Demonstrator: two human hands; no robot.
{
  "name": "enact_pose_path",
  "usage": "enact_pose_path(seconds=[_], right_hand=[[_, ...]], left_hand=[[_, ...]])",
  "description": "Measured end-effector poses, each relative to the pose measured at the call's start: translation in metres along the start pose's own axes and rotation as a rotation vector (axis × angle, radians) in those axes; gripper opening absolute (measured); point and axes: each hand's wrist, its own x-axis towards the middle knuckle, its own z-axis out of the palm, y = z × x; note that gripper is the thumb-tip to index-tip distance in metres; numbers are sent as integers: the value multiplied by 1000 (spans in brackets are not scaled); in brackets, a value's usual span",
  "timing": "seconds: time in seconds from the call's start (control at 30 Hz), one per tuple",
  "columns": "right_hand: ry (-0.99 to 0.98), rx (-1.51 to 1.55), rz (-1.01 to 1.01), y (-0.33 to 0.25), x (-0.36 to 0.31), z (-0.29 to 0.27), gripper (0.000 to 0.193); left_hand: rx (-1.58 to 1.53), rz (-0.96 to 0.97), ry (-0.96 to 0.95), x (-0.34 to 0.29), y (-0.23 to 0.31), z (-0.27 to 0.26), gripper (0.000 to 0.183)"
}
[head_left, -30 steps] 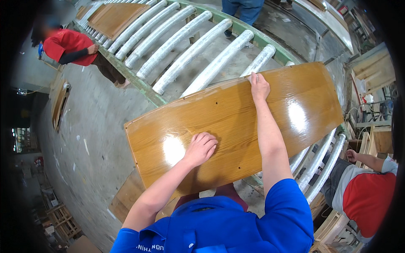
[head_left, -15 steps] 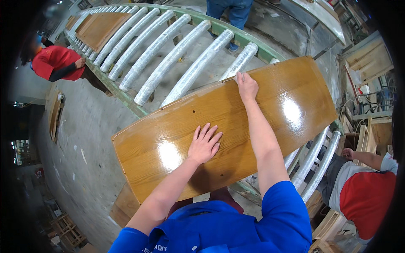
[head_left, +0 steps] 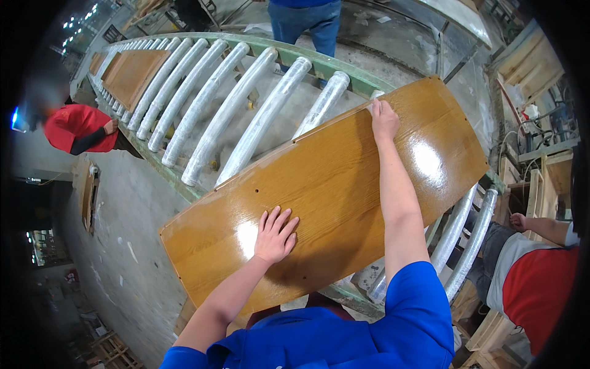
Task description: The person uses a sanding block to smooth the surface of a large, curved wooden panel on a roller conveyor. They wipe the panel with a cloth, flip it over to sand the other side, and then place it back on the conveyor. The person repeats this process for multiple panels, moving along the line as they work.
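A glossy brown wooden panel (head_left: pixel 326 184) lies slantwise across the rollers in front of me, with small dark holes in its face. My left hand (head_left: pixel 275 237) rests flat on its left half, fingers spread, holding nothing. At the panel's far edge, my right hand (head_left: pixel 386 122) is closed, its fingertips pressed down on the rim. A small pale bit shows at those fingertips, too small to name. Light from above glares off the panel on both sides of my hands.
Film-wrapped rollers (head_left: pixel 230 120) in a green frame run off to the far left, bearing more brown panels (head_left: pixel 132 77). A person in red (head_left: pixel 80 129) stands at left, another in jeans (head_left: pixel 304 27) beyond the frame, a third (head_left: pixel 534 289) at right near wooden frames.
My right hand has slid rightward along the panel's far edge. My left hand keeps about the same place on the panel. The whole view has turned slightly.
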Motion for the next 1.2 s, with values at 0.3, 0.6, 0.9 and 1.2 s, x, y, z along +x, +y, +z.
enact_pose_path(seconds=[0.3, 0.6, 0.9, 1.2], right_hand=[[-36, -30, 60, 23, 27, -3, 39], [-61, 16, 30, 37, 42, -5, 37], [25, -21, 130, 91, 94, -10, 39], [162, -42, 216, 144, 159, -10, 42]], left_hand=[[17, -8, -7, 2, 1, 3, 38], [33, -6, -44, 3, 2, 5, 39], [54, -6, -89, 7, 3, 3, 39], [62, -2, -87, 8, 1, 6, 37]])
